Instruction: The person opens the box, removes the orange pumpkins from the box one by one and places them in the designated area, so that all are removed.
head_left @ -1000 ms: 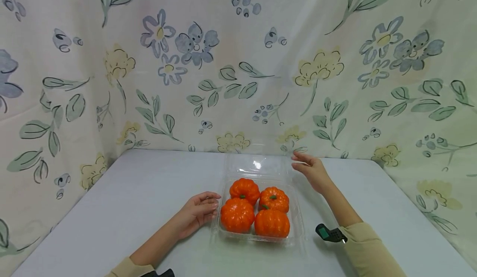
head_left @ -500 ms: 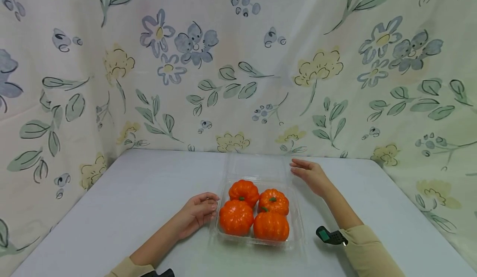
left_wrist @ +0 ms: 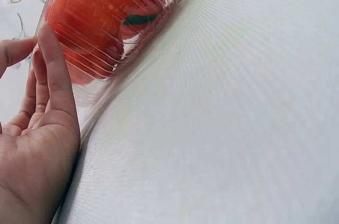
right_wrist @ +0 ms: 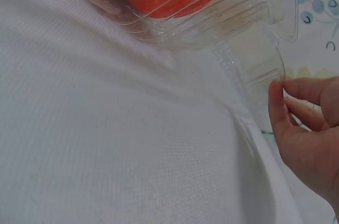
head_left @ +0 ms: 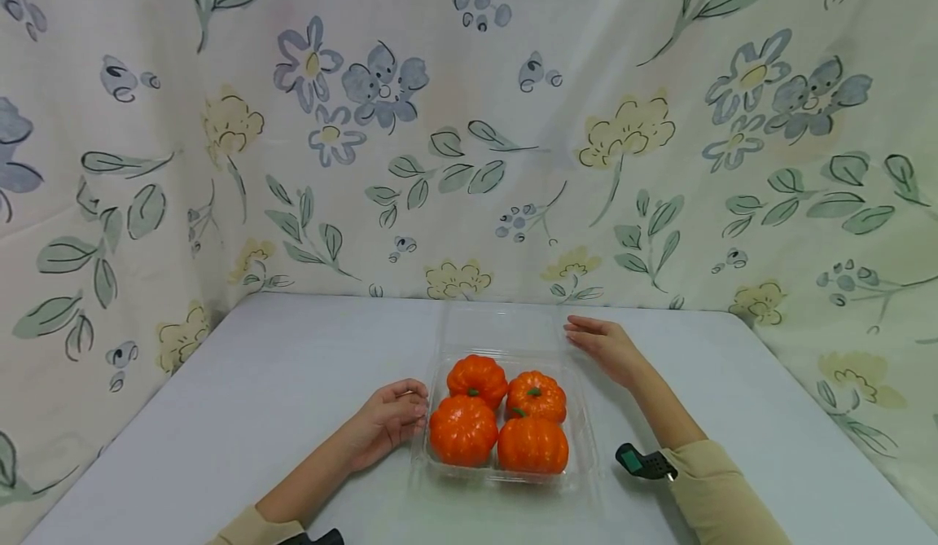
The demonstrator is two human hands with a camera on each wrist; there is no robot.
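A clear plastic clamshell container [head_left: 579, 447] sits on the table with its lid [head_left: 506, 327] tilted up at the far side. Inside are several orange toy pumpkins [head_left: 463, 431] with green stems. At the container's left side, my left hand [head_left: 388, 423] pinches the rim between thumb and fingers; the left wrist view shows these fingers [left_wrist: 55, 75] against the ridged wall. My right hand [head_left: 604, 349] is at the right edge of the raised lid. Seen from the right wrist, its thumb and index finger [right_wrist: 304, 89] pinch that thin lid edge.
A white cloth covers the table [head_left: 308, 349]. Behind and beside it hangs a floral curtain [head_left: 469, 162]. A black wrist device [head_left: 645, 462] is strapped at the right sleeve, and another shows at the left cuff.
The lid has tipped slightly and lost its bright glare. My right hand has moved a little down and left with it. The container has shifted slightly left; my left hand is nearly still.
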